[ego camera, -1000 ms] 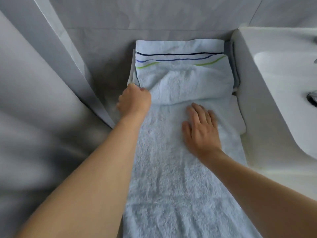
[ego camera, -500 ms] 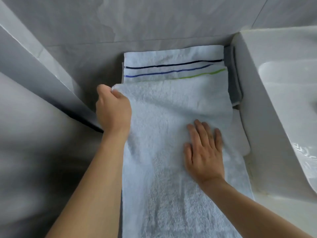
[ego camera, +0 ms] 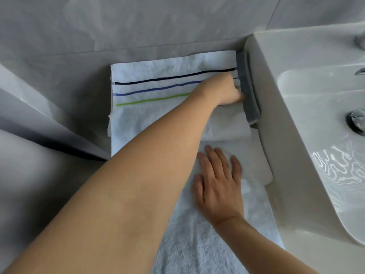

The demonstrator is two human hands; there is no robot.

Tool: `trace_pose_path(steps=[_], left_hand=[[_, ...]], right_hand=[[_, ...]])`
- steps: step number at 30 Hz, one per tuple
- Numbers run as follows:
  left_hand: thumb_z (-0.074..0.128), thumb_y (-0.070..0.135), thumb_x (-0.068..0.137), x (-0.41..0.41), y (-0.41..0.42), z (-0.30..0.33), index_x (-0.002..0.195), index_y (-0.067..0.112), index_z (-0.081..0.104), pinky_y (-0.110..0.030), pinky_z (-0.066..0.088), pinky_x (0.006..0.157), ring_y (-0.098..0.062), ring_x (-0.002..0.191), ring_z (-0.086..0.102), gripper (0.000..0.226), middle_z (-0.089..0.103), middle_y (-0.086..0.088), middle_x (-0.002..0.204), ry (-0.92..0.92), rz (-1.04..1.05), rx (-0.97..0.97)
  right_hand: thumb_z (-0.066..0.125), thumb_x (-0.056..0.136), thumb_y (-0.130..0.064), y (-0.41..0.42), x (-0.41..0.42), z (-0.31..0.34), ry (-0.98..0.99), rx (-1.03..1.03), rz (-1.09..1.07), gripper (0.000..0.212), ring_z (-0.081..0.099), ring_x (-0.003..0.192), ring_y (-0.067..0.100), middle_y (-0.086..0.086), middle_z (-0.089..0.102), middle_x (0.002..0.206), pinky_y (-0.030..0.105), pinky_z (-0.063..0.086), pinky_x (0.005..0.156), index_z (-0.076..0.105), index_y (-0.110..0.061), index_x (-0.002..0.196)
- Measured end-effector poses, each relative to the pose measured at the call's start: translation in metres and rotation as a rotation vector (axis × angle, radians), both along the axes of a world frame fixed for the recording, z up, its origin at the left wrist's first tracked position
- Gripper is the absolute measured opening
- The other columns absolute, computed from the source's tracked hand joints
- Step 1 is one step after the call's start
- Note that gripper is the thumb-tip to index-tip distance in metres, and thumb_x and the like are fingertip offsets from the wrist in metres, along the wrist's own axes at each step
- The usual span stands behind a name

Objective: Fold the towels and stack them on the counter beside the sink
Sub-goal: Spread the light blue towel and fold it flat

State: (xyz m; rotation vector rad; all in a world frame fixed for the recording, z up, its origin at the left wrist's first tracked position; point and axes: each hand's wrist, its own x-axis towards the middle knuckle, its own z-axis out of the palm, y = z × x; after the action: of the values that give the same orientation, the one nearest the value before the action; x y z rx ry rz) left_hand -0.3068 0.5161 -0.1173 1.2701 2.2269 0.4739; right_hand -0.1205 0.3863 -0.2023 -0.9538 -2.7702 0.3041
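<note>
Pinching the right-hand end of the white terry towel with black, blue and green stripes (ego camera: 158, 80) at about one o'clock: left hand (ego camera: 221, 91), reached across the frame with fingers curled at the towel's edge, fingertips blurred and partly hidden. Pressed flat at about four o'clock from centre: right hand (ego camera: 218, 182), fingers straight and spread, palm down on the long pale white terry towel (ego camera: 197, 244) running from the bottom edge up toward twelve o'clock. Striped band lying across the far end of that long towel, stripes running from nine to three o'clock, just beside the pale grey tiled wall (ego camera: 138, 26). Wedged between the striped towel's right end and the white ceramic sink basin (ego camera: 296, 95): folded dark grey cloth (ego camera: 248, 95), standing on edge and touching the basin's side. Under the right hand's fingertips, toward three o'clock, a folded white layer (ego camera: 258, 165) jutting out beside the basin wall. All towels resting on the grey stone counter (ego camera: 79, 76) at nine o'clock of the sink. Chrome drain fitting (ego camera: 356, 120) at the three o'clock edge.
</note>
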Motion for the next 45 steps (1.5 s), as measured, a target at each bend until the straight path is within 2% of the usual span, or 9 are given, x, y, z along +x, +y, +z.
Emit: trace_pose_path(steps=[5, 9, 16, 20, 25, 28, 34, 39, 45], left_hand=[[0.057, 0.032, 0.093, 0.006, 0.011, -0.009, 0.071, 0.023, 0.039, -0.030, 0.032, 0.058, -0.021, 0.078, 0.051, 0.030, 0.045, 0.005, 0.073, 0.098, 0.025, 0.077], [0.056, 0.038, 0.095, 0.005, 0.011, -0.010, 0.077, 0.018, 0.043, -0.031, 0.032, 0.059, -0.021, 0.077, 0.049, 0.030, 0.042, 0.005, 0.073, 0.130, 0.028, 0.076], [0.062, 0.030, 0.088, 0.012, 0.016, -0.010, 0.092, 0.016, 0.052, -0.030, 0.040, 0.065, -0.021, 0.081, 0.056, 0.018, 0.052, 0.004, 0.081, 0.146, 0.061, 0.152], [0.063, 0.027, 0.084, 0.016, 0.016, -0.011, 0.077, 0.016, 0.049, -0.027, 0.034, 0.056, -0.017, 0.069, 0.051, 0.019, 0.050, 0.005, 0.073, 0.091, 0.121, 0.180], [0.066, 0.026, 0.076, 0.018, 0.016, -0.004, 0.063, 0.015, 0.040, -0.024, 0.028, 0.050, -0.016, 0.056, 0.040, 0.032, 0.041, 0.002, 0.062, -0.251, 0.200, 0.320], [0.061, 0.019, 0.084, 0.024, 0.006, -0.007, 0.058, 0.015, 0.040, -0.025, 0.031, 0.045, -0.015, 0.056, 0.043, 0.034, 0.045, 0.002, 0.059, -0.130, 0.053, 0.206], [0.044, 0.012, 0.093, 0.016, -0.048, -0.001, 0.106, 0.008, 0.063, -0.030, 0.041, 0.077, -0.022, 0.095, 0.053, 0.023, 0.059, -0.005, 0.106, 0.083, 0.069, 0.307], [0.034, 0.008, 0.076, 0.044, -0.161, -0.029, 0.105, 0.003, 0.063, -0.044, 0.044, 0.093, -0.036, 0.103, 0.055, 0.041, 0.059, -0.015, 0.111, 0.367, 0.314, 0.569], [0.034, 0.025, 0.092, 0.079, -0.215, -0.081, 0.147, 0.014, 0.044, -0.053, 0.023, 0.118, -0.032, 0.146, 0.030, 0.057, 0.038, -0.010, 0.154, 0.491, 0.268, 0.156]], right_hand=[[0.039, 0.088, -0.032, 0.001, 0.000, 0.001, 0.010, -0.011, 0.005, 0.052, 0.040, 0.137, 0.026, 0.007, 0.048, 0.145, 0.056, 0.022, 0.114, 0.052, -0.013, 0.135], [0.040, 0.088, -0.033, 0.000, 0.000, 0.001, 0.038, -0.010, -0.001, 0.052, 0.040, 0.137, 0.026, 0.007, 0.049, 0.144, 0.056, 0.023, 0.115, 0.054, -0.012, 0.133], [0.048, 0.084, -0.031, -0.001, 0.001, -0.001, 0.111, 0.005, -0.092, 0.035, 0.049, 0.110, 0.026, 0.005, 0.051, 0.109, 0.048, 0.027, 0.114, 0.056, -0.013, 0.112], [0.048, 0.083, -0.031, -0.001, 0.001, -0.002, 0.116, 0.014, -0.091, 0.032, 0.047, 0.106, 0.025, 0.004, 0.050, 0.106, 0.048, 0.028, 0.113, 0.056, -0.015, 0.109], [0.047, 0.083, -0.031, 0.000, 0.000, -0.002, 0.114, 0.017, -0.099, 0.031, 0.047, 0.105, 0.025, 0.004, 0.050, 0.105, 0.046, 0.028, 0.114, 0.058, -0.015, 0.108], [0.047, 0.084, -0.030, -0.001, 0.000, -0.001, 0.120, 0.016, -0.101, 0.031, 0.047, 0.105, 0.025, 0.003, 0.050, 0.105, 0.045, 0.027, 0.113, 0.057, -0.015, 0.108], [0.046, 0.084, -0.028, -0.001, -0.001, -0.003, 0.127, 0.035, -0.109, 0.030, 0.046, 0.106, 0.025, 0.004, 0.050, 0.105, 0.045, 0.027, 0.113, 0.057, -0.014, 0.108], [0.044, 0.085, -0.029, -0.001, -0.001, -0.001, 0.130, 0.044, -0.118, 0.030, 0.044, 0.106, 0.025, 0.005, 0.051, 0.106, 0.044, 0.027, 0.112, 0.057, -0.014, 0.108], [0.040, 0.087, -0.029, -0.003, -0.001, 0.000, 0.133, 0.038, -0.131, 0.036, 0.048, 0.107, 0.028, 0.009, 0.054, 0.110, 0.045, 0.032, 0.107, 0.058, -0.011, 0.113]])
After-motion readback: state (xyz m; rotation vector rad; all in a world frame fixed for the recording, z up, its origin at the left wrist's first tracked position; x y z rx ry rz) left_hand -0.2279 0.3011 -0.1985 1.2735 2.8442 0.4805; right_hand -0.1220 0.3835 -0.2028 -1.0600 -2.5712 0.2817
